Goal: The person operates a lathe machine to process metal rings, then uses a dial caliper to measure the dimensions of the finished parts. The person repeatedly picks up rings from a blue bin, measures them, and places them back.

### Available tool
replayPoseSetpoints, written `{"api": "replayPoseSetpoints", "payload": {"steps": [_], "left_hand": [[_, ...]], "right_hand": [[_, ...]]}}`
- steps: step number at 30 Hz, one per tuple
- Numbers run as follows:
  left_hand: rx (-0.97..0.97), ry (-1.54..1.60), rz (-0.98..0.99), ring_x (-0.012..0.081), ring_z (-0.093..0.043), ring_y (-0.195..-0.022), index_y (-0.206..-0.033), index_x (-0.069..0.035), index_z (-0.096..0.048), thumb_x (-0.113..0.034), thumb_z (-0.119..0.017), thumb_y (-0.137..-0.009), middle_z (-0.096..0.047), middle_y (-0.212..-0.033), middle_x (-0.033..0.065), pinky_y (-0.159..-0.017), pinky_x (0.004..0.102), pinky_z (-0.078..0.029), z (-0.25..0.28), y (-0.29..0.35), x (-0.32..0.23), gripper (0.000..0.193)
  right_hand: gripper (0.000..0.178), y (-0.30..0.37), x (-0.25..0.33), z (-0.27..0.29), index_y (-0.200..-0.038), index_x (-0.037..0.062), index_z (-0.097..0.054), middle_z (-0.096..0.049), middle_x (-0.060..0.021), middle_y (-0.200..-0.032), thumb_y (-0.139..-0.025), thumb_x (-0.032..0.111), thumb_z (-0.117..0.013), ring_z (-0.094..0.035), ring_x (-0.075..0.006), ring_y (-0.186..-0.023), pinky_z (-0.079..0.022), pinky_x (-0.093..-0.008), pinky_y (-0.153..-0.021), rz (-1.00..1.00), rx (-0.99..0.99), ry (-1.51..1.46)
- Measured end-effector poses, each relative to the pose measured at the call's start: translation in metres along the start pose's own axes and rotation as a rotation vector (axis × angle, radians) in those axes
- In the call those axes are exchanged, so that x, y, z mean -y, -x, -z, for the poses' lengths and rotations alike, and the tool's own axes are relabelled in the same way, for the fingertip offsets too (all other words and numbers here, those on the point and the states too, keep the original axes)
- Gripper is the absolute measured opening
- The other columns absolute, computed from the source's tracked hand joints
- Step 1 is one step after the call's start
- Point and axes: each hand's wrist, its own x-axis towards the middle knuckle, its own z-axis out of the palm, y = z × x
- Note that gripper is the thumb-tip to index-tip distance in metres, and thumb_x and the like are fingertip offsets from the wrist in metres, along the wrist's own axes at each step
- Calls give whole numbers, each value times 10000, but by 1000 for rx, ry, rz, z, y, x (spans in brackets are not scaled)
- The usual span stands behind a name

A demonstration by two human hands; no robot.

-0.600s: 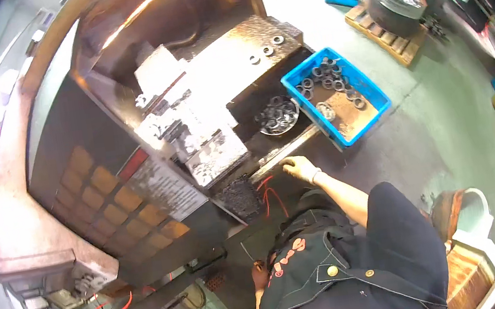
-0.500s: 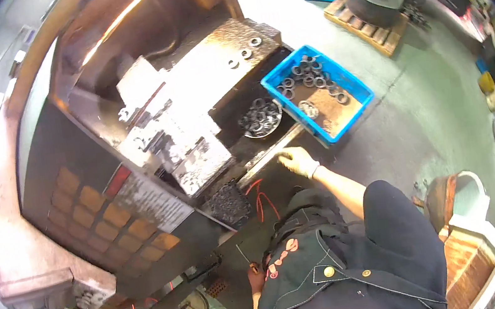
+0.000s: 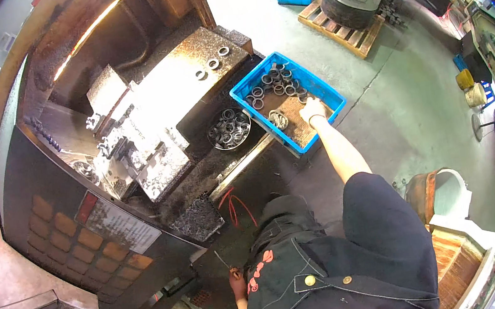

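Observation:
My right hand (image 3: pixel 313 109), in a pale glove, is down inside a blue plastic bin (image 3: pixel 329 93), at the right end of a group of metal rings (image 3: pixel 277 80). Its fingers look bent together; what they close on, if anything, is hidden under the hand. A wad of pale cloth or string (image 3: pixel 279 120) lies to the left of it on the bin's brown bottom. Low beside my body, my left hand (image 3: pixel 237 282) is closed round a thin metal rod (image 3: pixel 221 259) that points up and to the left.
A round pan of rings (image 3: pixel 230 130) stands left of the bin. Three rings (image 3: pixel 213 64) rest on the machine's chip-strewn ledge (image 3: pixel 187 87). The dark machine door (image 3: pixel 80 222) is at left. A wooden pallet (image 3: pixel 365 43) bears a drum of metal parts (image 3: pixel 350 7) at the back.
My right hand has moved forward and right, from outside the bin's near edge to inside it among the rings. The view has shifted. My left hand still holds the rod.

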Motion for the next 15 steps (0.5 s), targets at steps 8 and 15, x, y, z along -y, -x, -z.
{"api": "replayPoseSetpoints", "payload": {"steps": [8, 15], "left_hand": [[-107, 43, 122, 339, -573, -897, -920, -31, -561, -153, -562, -844, -588, -921, 176, -788, 386, -452, -17, 42, 30, 144], [-77, 9, 288, 316, -596, -854, -960, -3, -567, -157, -603, -802, -595, -908, 194, -745, 390, -460, -30, 47, -14, 223]], "right_hand": [[314, -33, -20, -16, -995, 40, -679, -613, -207, -1118, -790, 229, -536, -592, -311, -1066, -478, -399, -886, 56, 161, 302], [323, -50, -26, 5, -730, 1, -666, -669, -187, -774, -734, 317, -598, -654, -305, -752, -496, -391, -671, 56, 175, -338]]}}
